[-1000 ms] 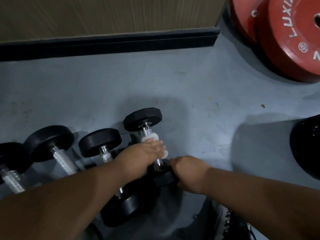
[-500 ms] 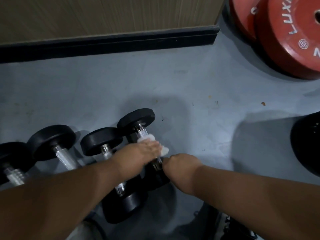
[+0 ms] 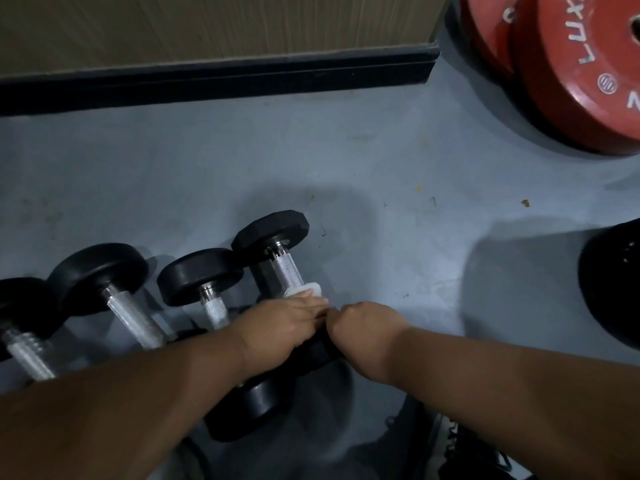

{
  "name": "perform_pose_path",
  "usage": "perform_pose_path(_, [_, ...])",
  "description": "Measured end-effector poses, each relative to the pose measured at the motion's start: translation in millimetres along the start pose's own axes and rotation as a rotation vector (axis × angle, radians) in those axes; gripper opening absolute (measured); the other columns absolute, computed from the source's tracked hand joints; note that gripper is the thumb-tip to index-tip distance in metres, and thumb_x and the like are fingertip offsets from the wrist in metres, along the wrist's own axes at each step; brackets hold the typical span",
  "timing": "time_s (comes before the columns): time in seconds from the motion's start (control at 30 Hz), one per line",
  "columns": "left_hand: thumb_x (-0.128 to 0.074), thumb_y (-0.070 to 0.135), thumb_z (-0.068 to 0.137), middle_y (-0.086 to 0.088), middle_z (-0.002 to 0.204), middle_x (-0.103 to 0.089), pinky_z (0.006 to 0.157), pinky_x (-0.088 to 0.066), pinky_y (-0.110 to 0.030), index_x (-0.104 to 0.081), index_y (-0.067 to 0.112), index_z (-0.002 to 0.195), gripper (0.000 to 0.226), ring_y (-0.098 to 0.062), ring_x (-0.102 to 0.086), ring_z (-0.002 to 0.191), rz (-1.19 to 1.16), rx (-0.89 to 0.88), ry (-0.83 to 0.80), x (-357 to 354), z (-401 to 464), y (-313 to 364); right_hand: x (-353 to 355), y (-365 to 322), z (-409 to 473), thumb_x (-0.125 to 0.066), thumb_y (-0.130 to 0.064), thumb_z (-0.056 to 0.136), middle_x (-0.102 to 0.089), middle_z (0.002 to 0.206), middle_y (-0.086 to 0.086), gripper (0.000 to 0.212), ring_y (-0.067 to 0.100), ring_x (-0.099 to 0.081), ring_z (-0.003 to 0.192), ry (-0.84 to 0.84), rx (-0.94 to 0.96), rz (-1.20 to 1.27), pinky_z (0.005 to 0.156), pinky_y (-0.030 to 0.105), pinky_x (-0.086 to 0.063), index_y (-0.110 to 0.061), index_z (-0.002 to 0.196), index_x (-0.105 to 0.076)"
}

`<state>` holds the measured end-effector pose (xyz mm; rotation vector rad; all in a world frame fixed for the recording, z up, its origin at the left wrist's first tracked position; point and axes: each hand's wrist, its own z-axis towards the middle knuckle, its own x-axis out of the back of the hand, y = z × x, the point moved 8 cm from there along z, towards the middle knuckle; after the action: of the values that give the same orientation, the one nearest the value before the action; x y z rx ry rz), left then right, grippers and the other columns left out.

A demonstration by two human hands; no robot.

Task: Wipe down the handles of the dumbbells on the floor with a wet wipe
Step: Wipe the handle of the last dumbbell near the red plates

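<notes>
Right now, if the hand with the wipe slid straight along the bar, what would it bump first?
Probably the black far head of that dumbbell. The left hand with the wet wipe points up the bare handle.

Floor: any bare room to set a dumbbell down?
Yes: the grey floor between the dumbbell row and the black baseboard, and right of the right hand toward the red plates. Left is crowded.

Two bare forearms, no sleeves, watch or rings visible. Left hand point(image 3: 284, 327), right hand point(image 3: 367, 327). Dark laced shoe point(image 3: 460, 448) bottom right.
</notes>
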<state>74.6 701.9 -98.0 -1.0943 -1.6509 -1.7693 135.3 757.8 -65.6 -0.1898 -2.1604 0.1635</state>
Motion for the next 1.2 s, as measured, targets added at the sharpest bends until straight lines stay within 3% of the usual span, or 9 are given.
perform_pose_path(0.1, [-0.04, 0.003, 0.083, -0.012, 0.129, -0.065, 0.11, -0.038, -0.04, -0.069, 0.004, 0.113, 0.043, -0.023, -0.056, 0.126, -0.016, -0.094, -0.073, 5, 0, 4, -1, 0, -1, -0.05, -0.004, 0.093, -0.063, 0.117, 0.015, 0.032, 0.034, -0.064, 0.102, -0.001, 0.007, -0.023, 0.069, 0.034, -0.039, -0.003, 0.124, -0.05])
perform_pose_path(0.27, [-0.054, -0.009, 0.054, -0.017, 0.129, -0.064, 0.113, -0.019, -0.017, -0.065, -0.001, 0.125, 0.072, -0.033, -0.059, 0.122, 0.114, 0.214, 0.012, 37, 13, -66, 0, 4, -1, -0.055, -0.006, 0.089, -0.065, 0.11, 0.014, 0.027, 0.035, -0.065, 0.097, -0.005, -0.022, 0.022, 0.065, 0.033, -0.039, -0.008, 0.115, -0.052])
perform_pose_path(0.43, [-0.05, 0.0, 0.085, -0.012, 0.118, -0.068, 0.102, -0.044, -0.035, -0.065, 0.003, 0.121, 0.039, -0.021, -0.06, 0.114, 0.004, 0.052, 0.0, 12, 13, -3, -1, 4, -1, -0.053, -0.007, 0.091, -0.063, 0.114, 0.015, 0.029, 0.035, -0.064, 0.1, 0.0, -0.013, 0.021, 0.067, 0.033, -0.037, -0.006, 0.12, -0.05])
perform_pose_path(0.57, [-0.036, 0.004, 0.075, -0.014, 0.126, -0.067, 0.106, -0.045, -0.04, -0.07, 0.001, 0.118, 0.055, -0.025, -0.063, 0.118, 0.083, -0.04, -0.084, 9, 9, -12, -1, 3, 0, -0.051, -0.005, 0.092, -0.063, 0.116, 0.017, 0.035, 0.036, -0.064, 0.101, 0.016, -0.008, -0.003, 0.067, 0.034, -0.036, -0.003, 0.126, -0.048])
perform_pose_path(0.7, [-0.031, 0.003, 0.066, -0.02, 0.124, -0.066, 0.114, -0.022, -0.021, -0.068, -0.004, 0.119, 0.065, -0.039, -0.064, 0.114, 0.178, 0.197, 0.034, 39, 18, -61, -1, 5, 0, -0.052, -0.007, 0.09, -0.063, 0.111, 0.017, 0.026, 0.037, -0.064, 0.097, 0.01, -0.007, 0.029, 0.065, 0.034, -0.038, -0.007, 0.116, -0.05])
perform_pose_path(0.87, [-0.042, 0.002, 0.083, -0.02, 0.122, -0.067, 0.099, -0.049, -0.052, -0.067, -0.007, 0.119, 0.044, -0.036, -0.065, 0.113, 0.212, 0.096, 0.058, 9, 12, -9, -6, 6, 1, -0.054, -0.006, 0.088, -0.063, 0.113, 0.017, 0.036, 0.037, -0.064, 0.098, 0.019, -0.014, 0.013, 0.067, 0.034, -0.04, -0.004, 0.124, -0.048])
perform_pose_path(1.0, [-0.035, 0.008, 0.088, -0.015, 0.125, -0.067, 0.1, -0.048, -0.05, -0.068, -0.002, 0.12, 0.047, -0.03, -0.064, 0.116, 0.156, -0.052, -0.056, 1, 9, -5, -12, 8, 3, -0.056, -0.007, 0.086, -0.063, 0.114, 0.017, 0.046, 0.036, -0.065, 0.097, 0.033, -0.011, -0.008, 0.067, 0.035, -0.042, -0.002, 0.13, -0.044])
perform_pose_path(1.07, [-0.033, 0.003, 0.077, -0.018, 0.125, -0.066, 0.096, -0.047, -0.055, -0.067, -0.002, 0.122, 0.056, -0.034, -0.064, 0.115, 0.184, 0.022, -0.041, 17, 14, -29, -13, 9, 3, -0.056, -0.007, 0.085, -0.063, 0.112, 0.016, 0.039, 0.036, -0.065, 0.096, 0.026, -0.018, 0.016, 0.065, 0.034, -0.039, -0.006, 0.124, -0.048])
perform_pose_path(1.2, [-0.061, -0.013, 0.054, -0.021, 0.124, -0.066, 0.097, -0.04, -0.06, -0.065, -0.005, 0.122, 0.068, -0.039, -0.062, 0.116, 0.288, 0.251, 0.092, 36, 15, -54, -18, 15, 3, -0.06, -0.015, 0.085, -0.061, 0.114, 0.014, 0.037, 0.037, -0.062, 0.1, -0.005, -0.034, 0.084, 0.068, 0.034, -0.041, -0.008, 0.118, -0.047])
